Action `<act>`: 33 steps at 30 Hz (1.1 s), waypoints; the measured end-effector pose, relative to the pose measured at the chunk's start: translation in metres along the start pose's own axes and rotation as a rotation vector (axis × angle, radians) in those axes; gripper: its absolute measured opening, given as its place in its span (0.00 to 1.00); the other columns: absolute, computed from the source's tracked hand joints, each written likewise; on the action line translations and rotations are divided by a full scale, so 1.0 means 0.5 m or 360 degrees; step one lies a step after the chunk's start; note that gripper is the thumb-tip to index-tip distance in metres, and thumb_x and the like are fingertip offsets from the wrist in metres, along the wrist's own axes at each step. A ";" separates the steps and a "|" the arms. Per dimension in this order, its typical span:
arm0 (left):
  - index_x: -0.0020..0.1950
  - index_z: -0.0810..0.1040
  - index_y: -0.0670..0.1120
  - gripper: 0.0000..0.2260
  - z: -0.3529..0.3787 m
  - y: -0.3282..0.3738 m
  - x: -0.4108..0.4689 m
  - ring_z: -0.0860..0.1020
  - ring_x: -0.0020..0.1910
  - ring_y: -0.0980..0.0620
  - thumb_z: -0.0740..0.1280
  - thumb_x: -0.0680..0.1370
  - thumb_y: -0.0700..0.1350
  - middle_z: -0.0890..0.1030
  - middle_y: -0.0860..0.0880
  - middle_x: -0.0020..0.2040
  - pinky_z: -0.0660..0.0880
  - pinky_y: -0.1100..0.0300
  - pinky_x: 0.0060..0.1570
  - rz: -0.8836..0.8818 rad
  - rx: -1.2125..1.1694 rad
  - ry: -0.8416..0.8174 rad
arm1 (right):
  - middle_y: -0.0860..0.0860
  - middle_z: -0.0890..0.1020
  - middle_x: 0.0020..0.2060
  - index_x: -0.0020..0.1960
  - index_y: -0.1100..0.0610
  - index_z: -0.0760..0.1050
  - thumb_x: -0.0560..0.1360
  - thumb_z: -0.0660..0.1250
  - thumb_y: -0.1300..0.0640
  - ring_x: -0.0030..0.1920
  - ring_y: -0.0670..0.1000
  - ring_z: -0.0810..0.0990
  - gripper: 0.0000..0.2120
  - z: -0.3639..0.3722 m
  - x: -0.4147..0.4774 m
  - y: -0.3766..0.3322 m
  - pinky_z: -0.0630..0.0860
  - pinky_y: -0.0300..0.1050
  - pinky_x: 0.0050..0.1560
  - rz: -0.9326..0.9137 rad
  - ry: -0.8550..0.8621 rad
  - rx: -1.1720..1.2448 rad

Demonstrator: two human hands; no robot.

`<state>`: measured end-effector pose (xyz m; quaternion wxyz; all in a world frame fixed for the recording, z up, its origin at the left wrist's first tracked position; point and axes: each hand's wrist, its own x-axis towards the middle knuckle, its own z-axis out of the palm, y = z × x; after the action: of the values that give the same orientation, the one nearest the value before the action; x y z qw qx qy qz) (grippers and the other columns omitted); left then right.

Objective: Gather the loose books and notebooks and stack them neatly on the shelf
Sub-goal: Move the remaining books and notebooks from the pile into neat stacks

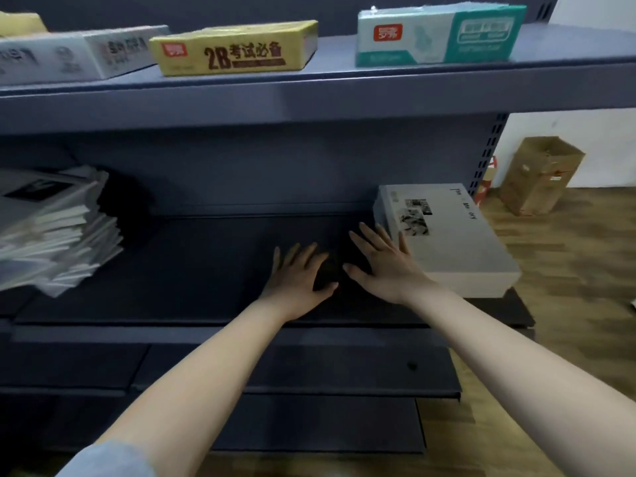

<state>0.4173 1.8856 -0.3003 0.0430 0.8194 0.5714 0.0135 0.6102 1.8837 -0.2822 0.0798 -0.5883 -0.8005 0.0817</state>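
Observation:
A neat pile of grey-covered books (451, 242) lies at the right end of the dark middle shelf (192, 270). At the shelf's left end a messy, fanned-out heap of white notebooks (58, 228) leans askew. My left hand (297, 280) hovers flat over the bare middle of the shelf, fingers straight and spread, holding nothing. My right hand (382, 263) is spread the same way just left of the grey pile, its fingertips at the pile's left side. I cannot tell whether they touch it.
The upper shelf (309, 94) carries a yellow box (237, 48), a white and teal box (440, 34) and a grey box (79, 53). A brown cardboard box (540, 173) stands on the wooden floor to the right. Lower shelves (275, 370) jut out below my arms.

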 end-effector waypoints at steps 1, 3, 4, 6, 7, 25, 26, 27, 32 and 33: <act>0.77 0.52 0.54 0.29 -0.006 -0.019 -0.006 0.43 0.76 0.48 0.52 0.79 0.63 0.47 0.51 0.78 0.38 0.43 0.73 -0.0004 0.0015 0.0016 | 0.46 0.43 0.77 0.77 0.48 0.45 0.78 0.49 0.36 0.76 0.49 0.38 0.33 0.002 0.008 -0.019 0.37 0.55 0.74 -0.0008 -0.0004 -0.0012; 0.77 0.52 0.54 0.28 -0.015 -0.061 -0.021 0.43 0.77 0.48 0.51 0.79 0.62 0.47 0.51 0.78 0.37 0.45 0.73 0.0011 0.0058 0.0039 | 0.46 0.43 0.77 0.78 0.49 0.45 0.77 0.47 0.35 0.76 0.49 0.39 0.34 0.006 0.023 -0.060 0.37 0.54 0.74 -0.0012 -0.0020 -0.0029; 0.77 0.52 0.53 0.28 -0.021 -0.084 -0.030 0.43 0.77 0.48 0.51 0.79 0.62 0.48 0.51 0.78 0.37 0.45 0.73 0.0029 0.0083 0.0054 | 0.46 0.43 0.77 0.78 0.49 0.45 0.78 0.47 0.35 0.76 0.48 0.38 0.34 0.008 0.032 -0.081 0.36 0.53 0.74 -0.0007 -0.0027 -0.0028; 0.77 0.53 0.53 0.28 -0.036 -0.139 -0.051 0.43 0.76 0.48 0.51 0.79 0.62 0.48 0.51 0.78 0.37 0.46 0.73 0.0064 0.0145 0.0102 | 0.46 0.43 0.77 0.78 0.50 0.44 0.77 0.45 0.34 0.76 0.48 0.38 0.34 0.012 0.053 -0.131 0.36 0.52 0.74 0.0004 -0.0047 -0.0033; 0.77 0.53 0.53 0.28 -0.047 -0.171 -0.062 0.43 0.76 0.47 0.51 0.79 0.62 0.48 0.50 0.78 0.36 0.45 0.73 0.0066 0.0176 0.0139 | 0.46 0.42 0.77 0.78 0.51 0.44 0.77 0.44 0.34 0.76 0.48 0.38 0.35 0.013 0.067 -0.160 0.36 0.52 0.74 0.0000 -0.0055 -0.0039; 0.75 0.60 0.48 0.35 -0.211 -0.758 -0.350 0.56 0.75 0.40 0.48 0.71 0.63 0.61 0.46 0.75 0.45 0.43 0.72 -0.0374 0.0175 0.0614 | 0.47 0.42 0.77 0.78 0.53 0.43 0.79 0.45 0.37 0.76 0.47 0.38 0.33 0.054 0.316 -0.804 0.35 0.51 0.74 -0.0517 -0.0002 -0.0068; 0.76 0.60 0.48 0.36 -0.212 -0.790 -0.364 0.58 0.74 0.40 0.47 0.70 0.63 0.63 0.46 0.75 0.48 0.42 0.72 -0.0394 0.0183 0.0633 | 0.47 0.41 0.77 0.78 0.53 0.42 0.79 0.46 0.38 0.76 0.47 0.38 0.33 0.055 0.322 -0.837 0.35 0.51 0.74 -0.0549 -0.0010 -0.0081; 0.76 0.60 0.49 0.36 -0.213 -0.819 -0.378 0.59 0.73 0.40 0.49 0.71 0.63 0.64 0.46 0.74 0.51 0.42 0.71 -0.0424 0.0184 0.0635 | 0.47 0.40 0.76 0.78 0.54 0.41 0.80 0.47 0.39 0.75 0.47 0.38 0.34 0.056 0.328 -0.869 0.36 0.51 0.74 -0.0580 -0.0021 -0.0103; 0.78 0.51 0.50 0.33 -0.195 -0.905 -0.420 0.55 0.76 0.48 0.60 0.77 0.57 0.54 0.51 0.78 0.49 0.46 0.73 -0.0465 0.0126 0.0504 | 0.51 0.40 0.76 0.77 0.58 0.40 0.80 0.53 0.45 0.76 0.51 0.39 0.34 0.090 0.367 -0.995 0.38 0.48 0.75 -0.0612 -0.0056 -0.0191; 0.77 0.51 0.50 0.32 -0.195 -0.905 -0.419 0.55 0.76 0.48 0.60 0.77 0.56 0.54 0.51 0.78 0.48 0.47 0.73 -0.0446 0.0108 0.0524 | 0.52 0.41 0.77 0.77 0.58 0.40 0.81 0.53 0.48 0.76 0.52 0.40 0.33 0.102 0.375 -1.009 0.39 0.47 0.75 -0.0604 -0.0039 -0.0209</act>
<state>-0.0856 1.8496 -0.2365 -0.0769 0.7196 0.6792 0.1219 0.0746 1.9124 -0.2125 0.0454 -0.4299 -0.9015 0.0199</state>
